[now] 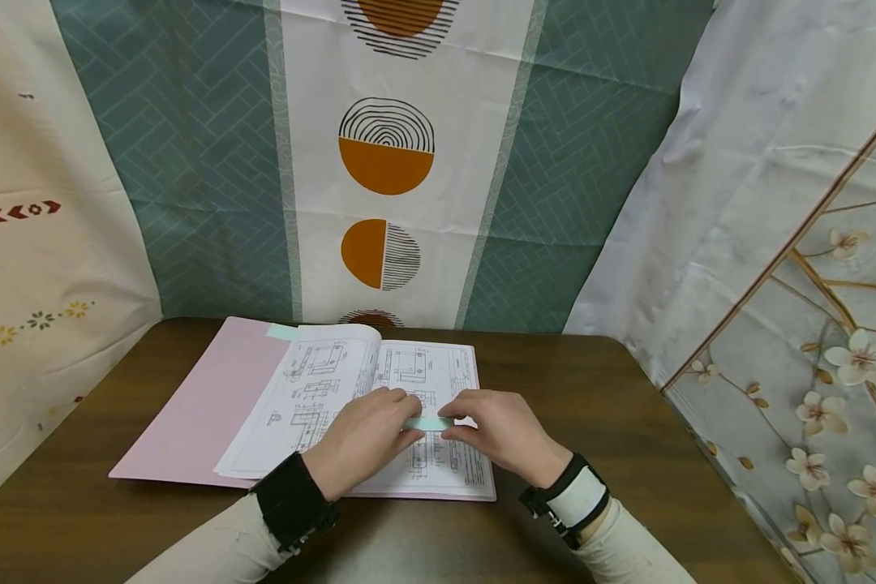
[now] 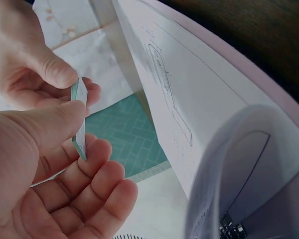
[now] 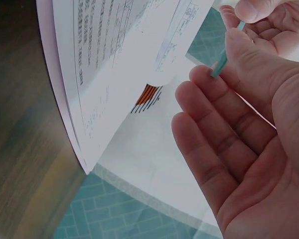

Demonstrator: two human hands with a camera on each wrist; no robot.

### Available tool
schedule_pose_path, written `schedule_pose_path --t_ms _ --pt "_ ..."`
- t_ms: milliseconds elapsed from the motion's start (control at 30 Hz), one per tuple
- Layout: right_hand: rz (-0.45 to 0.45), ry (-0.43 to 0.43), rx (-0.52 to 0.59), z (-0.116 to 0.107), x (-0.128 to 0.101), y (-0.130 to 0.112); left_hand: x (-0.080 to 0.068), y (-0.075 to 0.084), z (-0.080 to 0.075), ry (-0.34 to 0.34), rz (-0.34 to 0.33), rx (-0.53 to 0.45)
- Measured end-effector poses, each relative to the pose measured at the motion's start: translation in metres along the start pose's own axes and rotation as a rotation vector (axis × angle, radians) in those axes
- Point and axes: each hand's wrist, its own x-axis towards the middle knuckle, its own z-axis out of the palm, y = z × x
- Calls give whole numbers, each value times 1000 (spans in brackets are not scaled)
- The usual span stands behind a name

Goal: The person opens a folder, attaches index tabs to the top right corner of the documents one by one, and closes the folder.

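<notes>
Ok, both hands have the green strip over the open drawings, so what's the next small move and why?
Probably lower the green strip onto the right page. Left hand and right hand pinch its ends, so it hangs just above the open binder, not yet on paper.

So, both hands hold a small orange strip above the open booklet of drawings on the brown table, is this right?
Not quite: the strip is pale green, not orange, as the head view shows. The rest stands: the left hand and the right hand both pinch it above the open booklet of drawings on the brown table.
</notes>
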Motion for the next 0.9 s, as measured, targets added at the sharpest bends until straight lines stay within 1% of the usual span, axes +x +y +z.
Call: schedule_pose_path --t_ms 433,700,900 --pt "-42 32 -45 -2 -1 0 0 -2 2 -1 19 15" --pt "-102 80 -90 -2 -2 0 0 -2 3 1 18 5" --pt "-127 117 -115 -3 -1 -1 1 -1 2 -13 2 -20"
